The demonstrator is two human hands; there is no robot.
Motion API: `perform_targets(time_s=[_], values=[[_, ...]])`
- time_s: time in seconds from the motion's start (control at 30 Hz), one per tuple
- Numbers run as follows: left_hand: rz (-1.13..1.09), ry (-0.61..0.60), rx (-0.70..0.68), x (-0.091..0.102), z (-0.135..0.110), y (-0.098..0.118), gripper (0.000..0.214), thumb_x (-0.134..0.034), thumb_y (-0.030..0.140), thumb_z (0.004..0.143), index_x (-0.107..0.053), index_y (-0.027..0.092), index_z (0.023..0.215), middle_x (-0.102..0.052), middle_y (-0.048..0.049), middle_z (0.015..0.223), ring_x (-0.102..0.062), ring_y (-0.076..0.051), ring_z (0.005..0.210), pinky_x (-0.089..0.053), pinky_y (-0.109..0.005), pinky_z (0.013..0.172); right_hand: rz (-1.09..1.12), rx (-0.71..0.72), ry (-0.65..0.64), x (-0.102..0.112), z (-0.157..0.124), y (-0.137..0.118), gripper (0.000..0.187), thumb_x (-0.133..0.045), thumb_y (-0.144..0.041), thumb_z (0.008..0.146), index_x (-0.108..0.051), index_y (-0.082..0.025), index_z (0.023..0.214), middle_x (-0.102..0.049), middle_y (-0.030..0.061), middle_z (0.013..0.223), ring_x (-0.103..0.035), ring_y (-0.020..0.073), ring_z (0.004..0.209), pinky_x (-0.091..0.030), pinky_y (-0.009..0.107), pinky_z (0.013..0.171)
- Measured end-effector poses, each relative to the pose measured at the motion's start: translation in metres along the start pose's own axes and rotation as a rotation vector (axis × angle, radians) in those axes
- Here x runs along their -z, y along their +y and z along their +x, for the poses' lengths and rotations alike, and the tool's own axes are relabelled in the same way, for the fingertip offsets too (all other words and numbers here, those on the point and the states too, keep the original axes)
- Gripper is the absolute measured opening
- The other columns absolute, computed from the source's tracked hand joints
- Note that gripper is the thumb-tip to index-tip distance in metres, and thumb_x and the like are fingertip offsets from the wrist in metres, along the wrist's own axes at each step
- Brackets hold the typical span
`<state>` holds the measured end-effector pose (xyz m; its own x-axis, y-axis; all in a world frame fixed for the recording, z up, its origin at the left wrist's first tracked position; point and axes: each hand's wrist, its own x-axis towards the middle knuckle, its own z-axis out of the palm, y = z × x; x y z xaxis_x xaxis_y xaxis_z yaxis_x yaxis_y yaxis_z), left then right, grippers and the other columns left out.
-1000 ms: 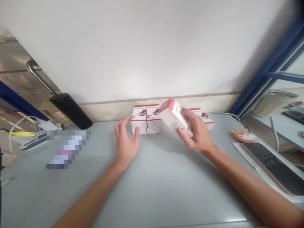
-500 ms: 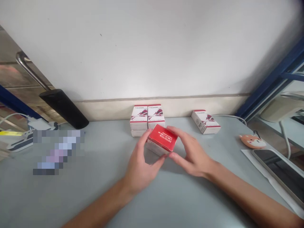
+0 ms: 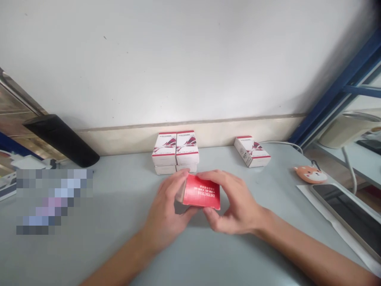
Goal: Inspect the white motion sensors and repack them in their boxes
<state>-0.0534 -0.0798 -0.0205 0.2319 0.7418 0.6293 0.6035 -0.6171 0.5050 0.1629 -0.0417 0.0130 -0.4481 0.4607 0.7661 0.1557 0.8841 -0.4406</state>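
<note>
Both hands hold one small carton, the red detector box [image 3: 201, 192], just above the grey table [image 3: 119, 238] in front of me. My left hand [image 3: 166, 210] grips its left end with fingers and thumb. My right hand [image 3: 235, 204] wraps over its top and right end, thumb beneath. The box's red face with white lettering is turned toward me. Behind it, against the wall, stands a stack of matching white-and-red boxes [image 3: 175, 153]. Another box of the same kind [image 3: 251, 151] lies alone to the right.
A black cylinder [image 3: 61, 139] leans at the back left beside a blurred patch. At the right lie an orange animal-shaped toy [image 3: 310, 174], a white cable, and a dark tablet [image 3: 348, 214] on white paper. A blue frame runs up the right side.
My right hand brought the box from up near the stack down to the table front. My left hand closed on its left end, and the red face turned toward me.
</note>
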Motion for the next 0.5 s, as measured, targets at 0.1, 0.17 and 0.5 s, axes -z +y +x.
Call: perform_targets(time_s=[0.1,0.17,0.5], values=[[0.070,0.003,-0.017,0.001,0.001,-0.003,0.070,-0.076,0.019,0.091,-0.043,0.032,0.152,-0.064,-0.0128,0.143,-0.066,-0.031,0.127,-0.058,-0.051,0.105,0.089,-0.124,0.044,0.005,-0.003,-0.002,0.038,-0.054,-0.027,0.099,-0.052,-0.030,0.137,-0.073,0.0027,0.104,-0.067,0.0186,0.081,-0.054,0.034,0.074],[0.125,0.019,-0.095,0.003,0.003,-0.003,0.065,-0.076,0.014,0.089,-0.048,0.030,0.146,-0.064,-0.0136,0.140,-0.067,-0.031,0.125,-0.060,-0.049,0.101,0.184,-0.298,0.091,0.007,-0.004,-0.004,0.030,-0.044,-0.031,0.107,-0.053,-0.033,0.136,-0.072,0.0016,0.099,-0.065,0.0183,0.078,-0.051,0.033,0.069],[0.431,0.108,-0.633,0.015,0.016,0.026,0.037,-0.077,0.007,0.083,-0.063,0.029,0.109,-0.058,-0.0073,0.144,-0.055,-0.025,0.142,-0.048,-0.049,0.118,0.757,-0.896,-0.098,0.000,0.011,-0.013,0.021,-0.065,-0.042,0.100,-0.063,-0.027,0.114,-0.061,0.0010,0.107,-0.058,0.0159,0.090,-0.047,0.029,0.075]])
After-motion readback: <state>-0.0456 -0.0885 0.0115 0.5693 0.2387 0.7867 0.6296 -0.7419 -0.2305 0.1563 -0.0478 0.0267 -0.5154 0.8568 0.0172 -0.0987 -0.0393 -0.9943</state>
